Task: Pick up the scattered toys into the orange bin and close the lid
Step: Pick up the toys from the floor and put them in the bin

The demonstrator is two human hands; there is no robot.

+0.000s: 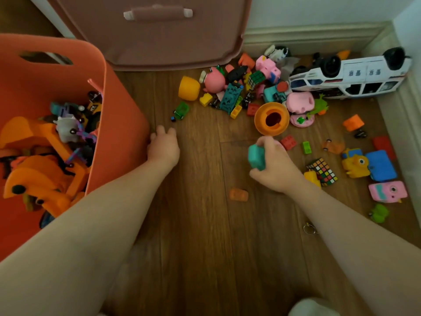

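The orange bin (118, 103) stands at the left, holding several toys, among them big orange vehicles. Its lid (157, 37) leans upright against the wall behind it. My left hand (163, 148) rests on the floor beside the bin's right wall, fingers relaxed and holding nothing. My right hand (276, 165) grips a teal toy block (257, 157) just above the floor. Scattered toys lie beyond it: an orange funnel-shaped cup (271, 118), a yellow cup (188, 88), pink pig figures (214, 80), and an overturned white toy bus (348, 76).
Two puzzle cubes (322, 171) (256, 79), a yellow and blue toy (369, 165), a pink block toy (387, 191), a small green car (181, 110) and an orange brick (238, 194) lie on the wood floor. Skirting boards and walls close the back and right. A key ring (309, 229) lies under my right forearm.
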